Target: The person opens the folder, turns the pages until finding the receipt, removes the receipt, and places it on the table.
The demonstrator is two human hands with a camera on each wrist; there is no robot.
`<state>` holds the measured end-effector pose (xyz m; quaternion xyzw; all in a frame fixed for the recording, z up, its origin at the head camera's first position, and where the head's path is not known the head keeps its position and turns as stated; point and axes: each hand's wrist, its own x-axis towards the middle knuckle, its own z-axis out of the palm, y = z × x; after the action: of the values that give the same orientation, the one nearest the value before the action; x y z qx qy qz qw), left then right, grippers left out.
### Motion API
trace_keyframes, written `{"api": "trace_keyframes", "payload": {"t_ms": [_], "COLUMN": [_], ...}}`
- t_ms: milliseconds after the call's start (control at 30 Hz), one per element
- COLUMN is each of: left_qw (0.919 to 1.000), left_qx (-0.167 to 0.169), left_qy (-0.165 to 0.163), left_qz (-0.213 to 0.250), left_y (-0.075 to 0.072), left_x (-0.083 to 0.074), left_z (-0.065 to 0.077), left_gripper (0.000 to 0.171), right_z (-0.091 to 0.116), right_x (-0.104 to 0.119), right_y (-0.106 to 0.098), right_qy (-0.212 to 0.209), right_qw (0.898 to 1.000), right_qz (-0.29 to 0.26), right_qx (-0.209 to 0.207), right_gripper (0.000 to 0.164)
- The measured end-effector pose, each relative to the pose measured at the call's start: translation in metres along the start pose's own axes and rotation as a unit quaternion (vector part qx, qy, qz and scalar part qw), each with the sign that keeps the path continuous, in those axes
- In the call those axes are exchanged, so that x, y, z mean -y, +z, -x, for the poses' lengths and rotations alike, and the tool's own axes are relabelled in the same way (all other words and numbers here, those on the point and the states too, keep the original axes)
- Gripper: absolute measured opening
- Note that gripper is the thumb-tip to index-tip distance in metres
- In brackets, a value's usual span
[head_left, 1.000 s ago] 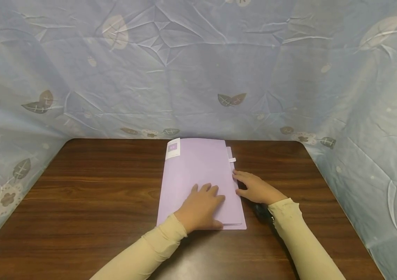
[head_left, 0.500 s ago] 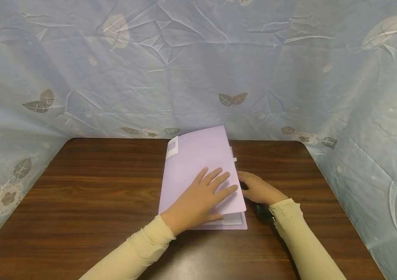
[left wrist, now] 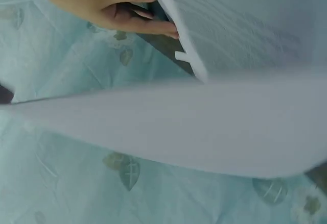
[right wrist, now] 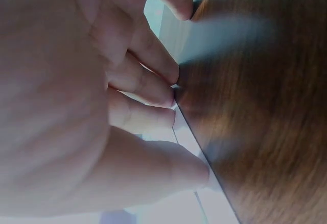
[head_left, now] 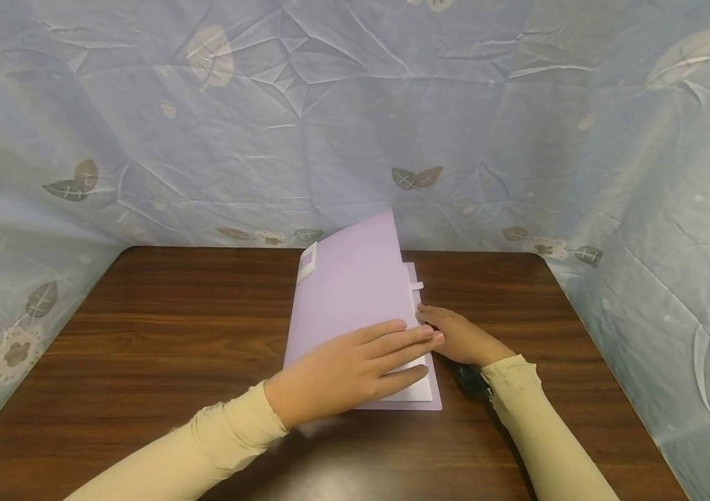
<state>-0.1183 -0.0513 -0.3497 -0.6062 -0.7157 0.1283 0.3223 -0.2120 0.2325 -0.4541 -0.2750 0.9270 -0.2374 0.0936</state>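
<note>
A light purple folder lies on the table, its front cover tilted up off white pages. My left hand is at the cover's lower right part, fingers straight and reaching past its edge. In the left wrist view the raised cover crosses the frame, with a fingertip at its far corner. My right hand rests at the folder's right edge beside a small white tab. In the right wrist view its fingers and thumb touch that edge and the wood.
The dark wooden table extends on both sides of the folder. Wrinkled blue fabric with leaf prints hangs behind and at both sides. A black device sits under the right wrist.
The folder's cover has risen from lying flat, its free edge swinging up and left. My left hand has turned from lying on the cover to its edge. The right hand has barely moved.
</note>
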Motion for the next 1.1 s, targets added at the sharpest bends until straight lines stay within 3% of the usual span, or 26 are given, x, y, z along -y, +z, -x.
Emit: {"api": "trace_keyframes", "payload": {"t_ms": [200,300,400,533,667,767,867,967,1033,1100], "left_qw": [0.9953,0.9921,0.9910,0.9879,0.9837,0.9812,0.9730,0.9531,0.9388,0.9271], "left_qx": [0.063,0.077,0.082,0.099,0.119,0.133,0.133,0.126,0.128,0.135], "left_qy": [0.041,0.052,0.047,0.030,0.004,-0.053,-0.156,-0.257,-0.301,-0.328], "left_qz": [-0.061,-0.083,-0.094,-0.116,-0.134,-0.130,-0.107,-0.098,-0.108,-0.120], "left_y": [-0.020,-0.026,-0.029,-0.034,-0.039,-0.044,-0.048,-0.051,-0.051,-0.050], "left_x": [0.006,0.006,0.006,0.006,0.002,-0.004,-0.011,-0.017,-0.018,-0.018], "left_z": [0.014,0.025,0.038,0.052,0.059,0.061,0.063,0.065,0.067,0.071], "left_gripper": [0.036,0.036,0.043,0.064,0.068,0.066,0.062,0.053,0.052,0.065], "right_z": [0.003,0.002,0.001,-0.001,-0.002,0.000,0.001,0.001,0.001,0.001], "right_x": [0.001,0.001,0.000,0.001,0.002,0.001,0.000,-0.002,-0.003,-0.004], "right_y": [0.002,0.003,0.003,0.003,0.002,0.001,0.001,0.001,0.001,0.002], "right_qy": [0.011,0.017,0.028,0.039,0.046,0.043,0.040,0.037,0.037,0.035], "right_qw": [1.000,1.000,0.999,0.999,0.999,0.999,0.999,0.999,0.999,0.999], "right_qz": [0.010,0.011,0.016,0.017,0.016,0.021,0.024,0.028,0.028,0.029], "right_qx": [0.001,0.003,0.010,0.018,0.021,0.022,0.020,0.016,0.015,0.014], "right_gripper": [0.058,0.057,0.059,0.063,0.064,0.063,0.063,0.062,0.062,0.062]}}
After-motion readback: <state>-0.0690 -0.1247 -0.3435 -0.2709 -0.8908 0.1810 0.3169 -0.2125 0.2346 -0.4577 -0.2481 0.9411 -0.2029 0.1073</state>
